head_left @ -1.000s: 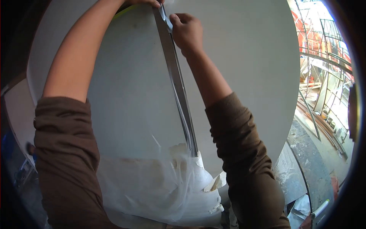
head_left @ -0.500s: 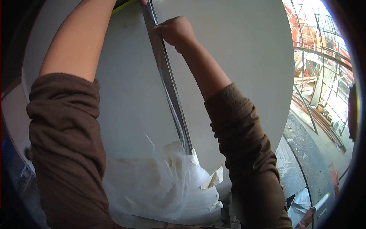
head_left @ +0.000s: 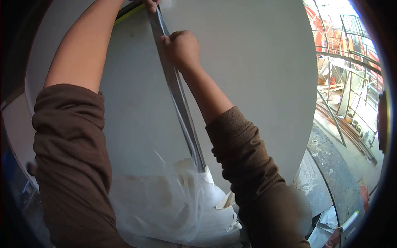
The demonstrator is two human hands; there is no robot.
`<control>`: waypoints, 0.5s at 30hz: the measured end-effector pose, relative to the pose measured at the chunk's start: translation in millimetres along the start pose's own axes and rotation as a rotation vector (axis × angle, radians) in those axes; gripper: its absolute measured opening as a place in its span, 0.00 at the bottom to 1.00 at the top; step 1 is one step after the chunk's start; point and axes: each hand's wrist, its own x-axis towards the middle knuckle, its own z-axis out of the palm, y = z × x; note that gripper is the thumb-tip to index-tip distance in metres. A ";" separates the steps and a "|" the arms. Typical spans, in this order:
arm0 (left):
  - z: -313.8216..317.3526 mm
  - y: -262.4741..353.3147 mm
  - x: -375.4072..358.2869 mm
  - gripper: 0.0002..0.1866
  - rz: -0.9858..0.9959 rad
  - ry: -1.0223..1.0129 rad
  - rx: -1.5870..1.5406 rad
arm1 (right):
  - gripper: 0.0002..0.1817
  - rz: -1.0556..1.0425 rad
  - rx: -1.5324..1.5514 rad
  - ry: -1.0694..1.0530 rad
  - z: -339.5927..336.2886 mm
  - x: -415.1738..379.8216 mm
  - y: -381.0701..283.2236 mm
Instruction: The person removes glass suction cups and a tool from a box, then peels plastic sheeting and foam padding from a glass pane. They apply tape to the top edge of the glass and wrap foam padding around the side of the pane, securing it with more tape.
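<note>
Both bare hands at a long dark strip [head_left: 170, 76] on a broad pale panel [head_left: 248, 78]. The strip runs from beneath the left hand [head_left: 152, 5], past the right hand [head_left: 182, 47], and slants down to a crumpled white sheet [head_left: 165, 211]. The left hand, partly cut off by the upper edge of the view, has its visible fingertips at the strip's upper end; whether they pinch it cannot be told. The right hand, lower and to the right of the left hand, is closed, its fingers curled inward and its thumb tip against the strip; anything pinched between them is hidden. A silvery band [head_left: 161, 20] lies along the strip between the two hands. Beside the left hand, on its left, is a yellow-green edge [head_left: 127, 15]. Well below the right hand, wispy clear film [head_left: 190, 198] overlies the white sheet, whose torn flap [head_left: 225, 201] stands near the right sleeve [head_left: 248, 153]. The left sleeve [head_left: 70, 144] is bunched below the left forearm. Far to the right of the right hand are metal scaffolding [head_left: 350, 62] and long brown bars [head_left: 347, 132].
</note>
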 end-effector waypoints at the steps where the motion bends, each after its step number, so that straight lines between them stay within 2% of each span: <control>1: 1.2 4.2 -3.1 0.21 -0.023 0.045 0.029 | 0.16 -0.012 -0.023 -0.060 -5.1 1.3 3.2; 2: 2.1 7.4 -5.5 0.22 -0.047 0.087 0.059 | 0.16 -0.022 -0.043 -0.122 -8.0 1.3 6.3; 3: -1.1 9.4 -2.4 0.25 -0.020 0.032 0.089 | 0.17 -0.104 -0.032 -0.071 -6.8 0.0 11.7; 5: -3.9 13.0 3.5 0.25 -0.115 -0.055 0.049 | 0.21 -0.280 -0.012 0.023 0.4 -2.1 18.1; 8: -6.7 20.1 4.0 0.24 -0.179 -0.080 0.117 | 0.30 -0.416 -0.008 0.212 14.7 1.3 10.6; 9: -1.9 21.4 2.4 0.24 -0.186 -0.083 0.158 | 0.32 -0.392 0.032 0.176 18.3 -1.2 5.2; 11: 0.9 45.9 -42.8 0.19 -0.017 0.118 0.360 | 0.36 -0.344 0.117 0.115 17.5 -5.3 -7.0; 12: 1.7 55.6 -56.8 0.17 0.076 0.212 0.464 | 0.35 -0.392 0.149 0.185 16.4 -13.8 -2.8; 14: 11.5 35.5 -49.3 0.12 0.159 0.250 0.411 | 0.34 -0.470 0.218 0.330 15.9 -51.9 8.7; 15: 16.3 24.6 -47.7 0.11 0.195 0.272 0.389 | 0.34 -0.367 0.426 0.264 0.8 -72.2 11.3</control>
